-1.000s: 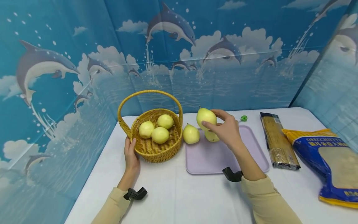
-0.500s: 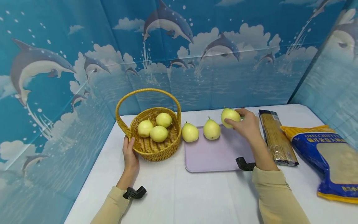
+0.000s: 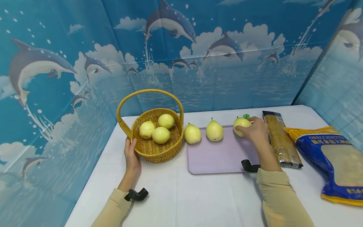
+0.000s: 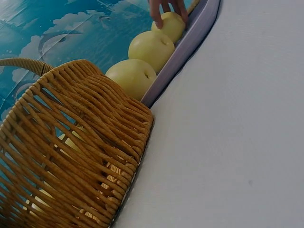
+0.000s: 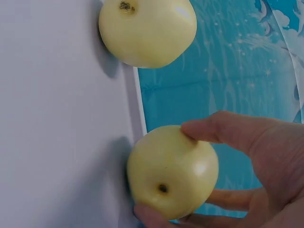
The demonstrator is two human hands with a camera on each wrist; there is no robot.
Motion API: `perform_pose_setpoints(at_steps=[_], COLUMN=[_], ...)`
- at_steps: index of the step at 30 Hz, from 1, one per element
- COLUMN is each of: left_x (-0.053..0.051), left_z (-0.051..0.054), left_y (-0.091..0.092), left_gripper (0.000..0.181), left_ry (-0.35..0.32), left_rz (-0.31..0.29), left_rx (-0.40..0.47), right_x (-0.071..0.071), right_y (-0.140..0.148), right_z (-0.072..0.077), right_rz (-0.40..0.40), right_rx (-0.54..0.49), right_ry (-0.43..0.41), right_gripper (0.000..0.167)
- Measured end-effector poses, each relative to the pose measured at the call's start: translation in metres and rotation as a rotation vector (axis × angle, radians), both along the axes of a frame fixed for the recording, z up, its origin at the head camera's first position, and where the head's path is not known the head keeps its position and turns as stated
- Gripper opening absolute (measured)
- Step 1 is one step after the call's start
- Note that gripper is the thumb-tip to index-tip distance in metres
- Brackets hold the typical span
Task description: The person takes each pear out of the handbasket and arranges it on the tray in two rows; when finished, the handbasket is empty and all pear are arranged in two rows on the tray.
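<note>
My right hand [image 3: 256,130] pinches a yellow-green pear [image 3: 240,126] between thumb and fingers at the back right of a lilac tray [image 3: 218,160]. In the right wrist view the held pear [image 5: 166,175] is very near or touching the tray surface. Two more pears stand along the tray's back edge, a middle pear [image 3: 214,130] and a left pear [image 3: 193,133]. My left hand [image 3: 132,160] holds the left side of a woven basket [image 3: 158,157] by the foot of its handle. Inside the basket lie three pears [image 3: 161,135]. In the left wrist view, the basket wall [image 4: 80,137] hides most of them.
Right of the tray lies a pack of dry noodles [image 3: 280,138], with a blue and yellow pasta bag [image 3: 331,160] beside it. A small green object [image 3: 246,116] sits behind the held pear. A dolphin-print curtain [image 3: 181,78] hangs behind the white table [image 3: 204,201].
My right hand has carried its pear rightward from above the middle pear, then lowered it at the tray's back right. My left hand stays on the basket.
</note>
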State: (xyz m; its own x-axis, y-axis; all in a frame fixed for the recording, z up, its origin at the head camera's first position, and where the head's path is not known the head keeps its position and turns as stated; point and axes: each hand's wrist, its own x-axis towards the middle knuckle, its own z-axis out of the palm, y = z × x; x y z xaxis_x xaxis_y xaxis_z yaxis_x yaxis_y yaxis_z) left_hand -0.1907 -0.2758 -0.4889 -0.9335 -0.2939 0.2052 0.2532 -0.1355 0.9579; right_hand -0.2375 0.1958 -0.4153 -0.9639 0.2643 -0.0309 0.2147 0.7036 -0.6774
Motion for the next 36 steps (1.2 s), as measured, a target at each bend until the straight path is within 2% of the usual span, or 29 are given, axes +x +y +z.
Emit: perform_pose_setpoints(at_steps=[5,11,23,26,29,36], left_x=[0.0,-0.001,-0.001,-0.001,-0.001,-0.003], left_z=[-0.001,-0.002,-0.001,-0.001,-0.001,-0.003], left_y=[-0.001,-0.001,-0.001,-0.001,-0.001,0.0], left_gripper=[0.05,0.049,0.048,0.047,0.047,0.05], left_ry=[0.0,-0.011,0.004,0.009,0.014,0.016], left_rz=[0.007,0.013,0.009,0.011,0.006,0.0], left_rx=[0.009,0.018,0.028,0.026,0.024,0.027], right_x=[0.0,0.001,0.002,0.002,0.004,0.011], right_y=[0.002,0.003,0.0,-0.003,-0.007,-0.026], right_z=[0.001,0.006,0.011,0.014,0.017,0.028], right_rz=[-0.013,0.015,0.065,0.061,0.062,0.151], right_rx=[0.078,0.105,0.068,0.037,0.031,0.007], right_ry=[-0.034,-0.065,-0.056,-0.013,0.067,0.259], right_gripper=[0.084,0.084,0.084,0.081,0.076,0.065])
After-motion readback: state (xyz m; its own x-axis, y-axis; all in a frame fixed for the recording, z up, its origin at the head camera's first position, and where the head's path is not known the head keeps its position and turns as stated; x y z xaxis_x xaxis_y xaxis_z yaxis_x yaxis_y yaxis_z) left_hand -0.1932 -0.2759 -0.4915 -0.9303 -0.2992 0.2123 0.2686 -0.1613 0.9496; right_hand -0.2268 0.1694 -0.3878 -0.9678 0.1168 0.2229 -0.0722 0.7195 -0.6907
